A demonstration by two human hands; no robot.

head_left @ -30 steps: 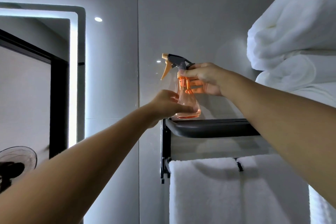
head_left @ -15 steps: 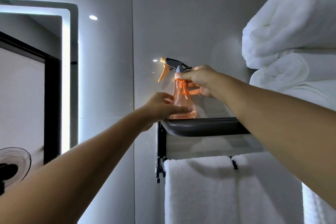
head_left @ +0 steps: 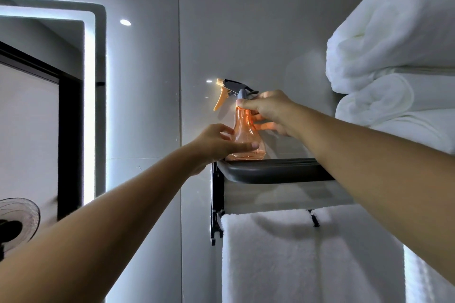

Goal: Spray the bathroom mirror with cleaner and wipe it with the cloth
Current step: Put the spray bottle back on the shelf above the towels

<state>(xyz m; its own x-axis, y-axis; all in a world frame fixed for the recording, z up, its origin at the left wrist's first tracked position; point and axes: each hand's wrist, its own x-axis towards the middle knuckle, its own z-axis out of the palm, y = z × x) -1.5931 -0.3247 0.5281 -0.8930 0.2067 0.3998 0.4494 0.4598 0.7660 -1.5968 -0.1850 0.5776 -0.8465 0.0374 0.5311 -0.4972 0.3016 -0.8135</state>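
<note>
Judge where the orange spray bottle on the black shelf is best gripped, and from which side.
Probably the narrow neck of the spray bottle, under the grey head, approached from the right. The nozzle and trigger point left toward the mirror, so fingers wrap the neck behind the trigger. The right hand already grips there; the left hand steadies the wide base on the shelf.

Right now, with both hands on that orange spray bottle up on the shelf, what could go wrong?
1. The spray bottle stands at the very left end of the black shelf; a nudge could tip it off the edge.
2. The right hand holds only the narrow neck and the left hand just touches the base, so it might slip when lifted.
3. The nozzle points toward the mirror, but the trigger looks untouched, so an early squeeze seems unlikely.
</note>
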